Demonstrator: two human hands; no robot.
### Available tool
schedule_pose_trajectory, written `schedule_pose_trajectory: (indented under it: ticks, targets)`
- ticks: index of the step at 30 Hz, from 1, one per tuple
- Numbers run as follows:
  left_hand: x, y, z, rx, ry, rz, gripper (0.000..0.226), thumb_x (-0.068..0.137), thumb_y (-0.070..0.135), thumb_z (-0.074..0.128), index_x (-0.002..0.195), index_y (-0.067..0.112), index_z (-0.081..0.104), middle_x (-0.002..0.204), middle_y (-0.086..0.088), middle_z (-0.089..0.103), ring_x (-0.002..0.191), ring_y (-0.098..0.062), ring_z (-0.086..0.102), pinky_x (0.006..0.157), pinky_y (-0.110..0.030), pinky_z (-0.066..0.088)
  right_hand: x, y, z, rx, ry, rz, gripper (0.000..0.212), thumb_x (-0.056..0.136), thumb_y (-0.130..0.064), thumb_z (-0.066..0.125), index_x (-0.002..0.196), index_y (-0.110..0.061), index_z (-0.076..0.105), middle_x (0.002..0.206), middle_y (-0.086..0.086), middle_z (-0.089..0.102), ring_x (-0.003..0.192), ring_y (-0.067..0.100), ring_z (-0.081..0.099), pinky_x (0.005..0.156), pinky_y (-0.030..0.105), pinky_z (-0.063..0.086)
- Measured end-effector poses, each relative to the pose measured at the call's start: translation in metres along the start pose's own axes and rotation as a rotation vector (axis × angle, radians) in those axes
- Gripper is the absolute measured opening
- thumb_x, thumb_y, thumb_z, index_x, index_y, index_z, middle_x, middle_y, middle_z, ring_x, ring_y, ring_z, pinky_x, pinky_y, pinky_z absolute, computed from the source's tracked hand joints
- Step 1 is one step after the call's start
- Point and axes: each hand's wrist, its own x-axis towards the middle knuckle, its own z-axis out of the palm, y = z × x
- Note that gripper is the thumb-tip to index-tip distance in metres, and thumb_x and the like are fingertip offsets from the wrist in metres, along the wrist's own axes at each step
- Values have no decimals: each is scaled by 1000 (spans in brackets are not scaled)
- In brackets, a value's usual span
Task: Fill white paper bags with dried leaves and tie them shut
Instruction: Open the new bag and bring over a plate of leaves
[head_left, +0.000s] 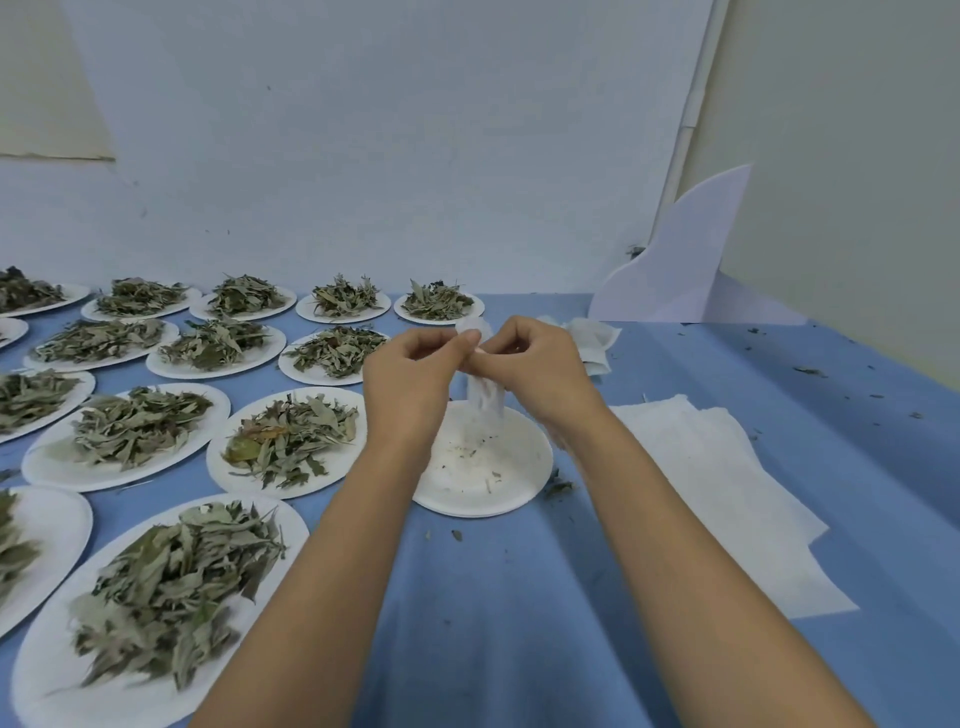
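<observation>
Plates (291, 519) fill the left half of the table (519, 597) in rows running back to the wall (363, 156), each with a heap of leaves (171, 587) on it. To their right, near the middle, sits a plate with only crumbs (467, 501). Above it the left hand (410, 374) and right hand (535, 364) meet, and a bag (485, 402) hangs from their grip over that plate. A pile of bags (592, 340) lies just behind the right hand. Paper sheets (717, 483) lie right of the crumbed plate. A board (685, 260) leans in the back right corner, and leaf bits (810, 371) are scattered in front of it.
</observation>
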Motion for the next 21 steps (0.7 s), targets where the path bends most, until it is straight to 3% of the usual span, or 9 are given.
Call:
schedule_pose_trajectory:
  ticks: [4, 7, 10, 12, 14, 16, 18, 21]
  targets:
    - [5, 3, -8, 2, -15, 29, 15, 75, 31, 79, 70, 23, 68, 61, 13, 64, 57, 4, 57, 54, -11, 47, 2, 1, -12, 333, -196, 178, 19, 76, -13, 77, 68, -16, 60, 71, -1, 67, 68, 11, 65, 63, 21, 54]
    - [11, 4, -16, 102, -29, 108, 12, 76, 28, 78, 70, 25, 68, 64, 11, 64, 59, 3, 56, 56, -13, 47, 5, 3, -16, 478, -70, 213, 16, 81, -11, 73, 73, -15, 60, 69, -3, 66, 68, 11, 62, 61, 19, 52]
    - [12, 4, -18, 307, -24, 246, 11, 81, 21, 73, 71, 26, 69, 65, 15, 65, 60, 7, 56, 58, -9, 44, 7, 6, -13, 134, 97, 2, 20, 79, -5, 72, 79, -20, 58, 79, -6, 62, 64, -1, 58, 60, 13, 48]
    - [10, 4, -15, 417, -17, 343, 7, 83, 17, 68, 79, 22, 72, 68, 18, 63, 63, 11, 57, 59, -4, 42, 5, 5, -8, -133, 139, -243, 31, 77, 1, 67, 85, -25, 53, 101, -6, 54, 81, -5, 56, 67, 14, 45]
    - [9, 5, -13, 482, -4, 418, 11, 85, 16, 65, 89, 18, 75, 74, 17, 62, 67, 12, 55, 65, -2, 41, 3, 2, -4, -364, 129, -501, 31, 72, 8, 61, 85, -20, 55, 114, -8, 43, 105, 6, 48, 76, 16, 42]
    - [8, 5, -13, 491, 8, 445, 14, 88, 17, 63, 94, 18, 75, 79, 15, 61, 71, 14, 53, 66, -3, 40, 2, 3, -7, -631, 111, -669, 31, 69, 12, 58, 79, -17, 62, 125, -5, 46, 120, 18, 38, 86, 21, 38]
    - [8, 7, -13, 463, 3, 445, 15, 89, 18, 62, 97, 19, 74, 86, 14, 63, 73, 12, 53, 68, -4, 39, 3, 4, -10, -863, 54, -723, 30, 70, 9, 64, 77, -20, 69, 140, 0, 46, 132, 27, 29, 99, 29, 29]
    - [5, 10, -10, 426, -51, 443, 18, 90, 14, 61, 102, 17, 74, 91, 12, 67, 75, 10, 55, 72, -2, 40, 0, 7, -6, -1031, -48, -709, 16, 69, -19, 79, 82, -27, 73, 154, 1, 31, 142, 37, 15, 112, 47, 7]
